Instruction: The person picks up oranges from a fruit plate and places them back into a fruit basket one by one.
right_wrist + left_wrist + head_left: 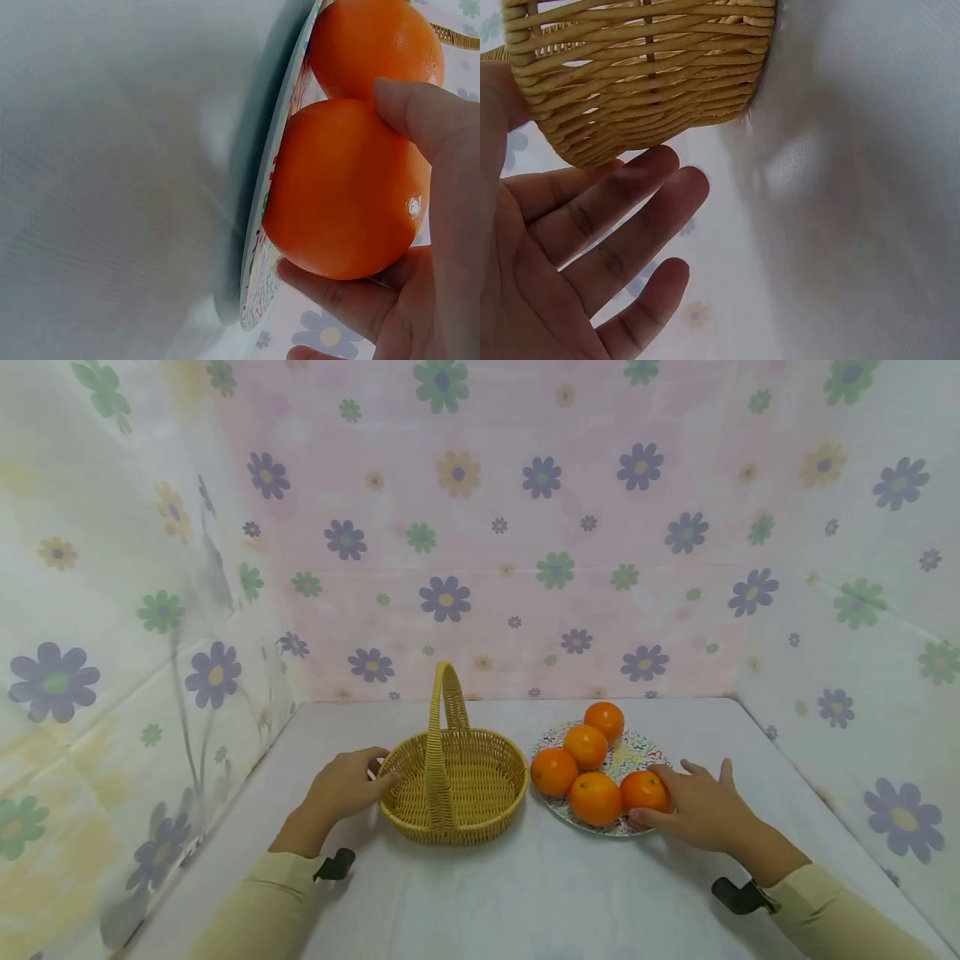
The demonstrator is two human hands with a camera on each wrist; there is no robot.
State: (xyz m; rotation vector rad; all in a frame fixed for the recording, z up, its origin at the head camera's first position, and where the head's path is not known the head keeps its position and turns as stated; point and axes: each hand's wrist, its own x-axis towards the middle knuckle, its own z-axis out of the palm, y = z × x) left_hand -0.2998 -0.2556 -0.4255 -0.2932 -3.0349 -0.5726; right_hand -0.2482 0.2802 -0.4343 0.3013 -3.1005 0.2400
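A yellow woven basket (480, 833) with a tall arched handle stands on the table. My left hand (347, 787) holds its left rim, thumb over the edge and fingers against the outer wall; the left wrist view shows the fingers spread beneath the wicker (652, 82). At the right, a patterned plate (628, 752) carries several oranges. My right hand (705, 807) grips the rightmost orange (643, 792) between thumb and fingers. In the right wrist view this orange (341, 187) sits low over the plate, touching or very near its neighbour; whether it is lifted I cannot tell.
The other oranges (586, 747) line the plate's left and front. A white cloth covers the table (480, 902). Flower-printed fabric (487, 568) hangs behind and on both sides. The basket's right rim comes close to the plate's left edge.
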